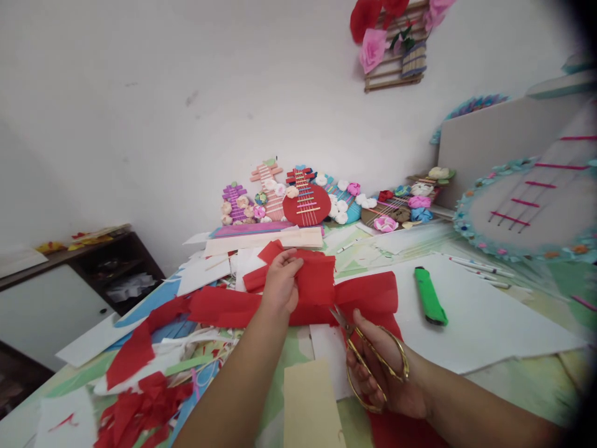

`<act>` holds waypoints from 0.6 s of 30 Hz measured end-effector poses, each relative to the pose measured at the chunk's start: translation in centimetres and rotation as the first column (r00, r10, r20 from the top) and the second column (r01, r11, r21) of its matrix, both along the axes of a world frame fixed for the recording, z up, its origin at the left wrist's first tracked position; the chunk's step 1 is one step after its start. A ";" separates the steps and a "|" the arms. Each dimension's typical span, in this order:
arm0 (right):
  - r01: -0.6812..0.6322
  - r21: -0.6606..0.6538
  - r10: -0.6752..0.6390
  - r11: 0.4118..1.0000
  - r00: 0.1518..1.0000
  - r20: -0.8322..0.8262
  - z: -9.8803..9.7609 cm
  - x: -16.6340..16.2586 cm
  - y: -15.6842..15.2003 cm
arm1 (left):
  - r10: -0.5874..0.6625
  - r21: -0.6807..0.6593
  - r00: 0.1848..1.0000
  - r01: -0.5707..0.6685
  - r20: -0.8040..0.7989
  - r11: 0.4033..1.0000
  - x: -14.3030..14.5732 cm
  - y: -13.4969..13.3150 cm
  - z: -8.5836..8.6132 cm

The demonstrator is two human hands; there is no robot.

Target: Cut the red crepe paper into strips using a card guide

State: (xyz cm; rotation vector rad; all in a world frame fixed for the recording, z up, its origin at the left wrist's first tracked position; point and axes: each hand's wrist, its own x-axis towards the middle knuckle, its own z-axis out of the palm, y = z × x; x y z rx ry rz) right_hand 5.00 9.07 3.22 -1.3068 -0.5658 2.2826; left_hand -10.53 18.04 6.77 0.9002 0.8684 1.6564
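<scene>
My left hand (283,280) pinches the upper left part of a red crepe-like sheet (317,277), thumb and fingers closed on it. Gold-handled scissors (359,354) sit in my right hand (387,367), fingers through the loops. Their blades point up and left, at the lower edge of the red sheet, slightly parted. More of the red material stretches to the left across the table and right of the blades. A further red piece hangs below my right wrist. A pale yellow card (310,404) lies between my forearms.
Red scraps (137,410) pile at the lower left. A green box-cutter-like object (430,295) rests on white board (494,323). Decorated paper instruments (306,205) lean along the wall. A large round-bodied one (513,218) stands at right. A cabinet (60,311) stands left.
</scene>
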 end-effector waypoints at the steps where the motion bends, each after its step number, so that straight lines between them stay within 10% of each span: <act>1: 0.035 0.008 -0.034 0.999 0.999 -0.011 -0.1 -0.2 0.1 | -0.001 0.004 1.000 0.001 -0.002 1.000 0.0 0.0 0.0; 18: 0.206 0.095 -0.200 0.974 0.977 -0.067 0.8 -1.8 -0.4 | 0.052 0.081 0.999 -0.051 -0.012 0.995 -0.5 0.1 0.2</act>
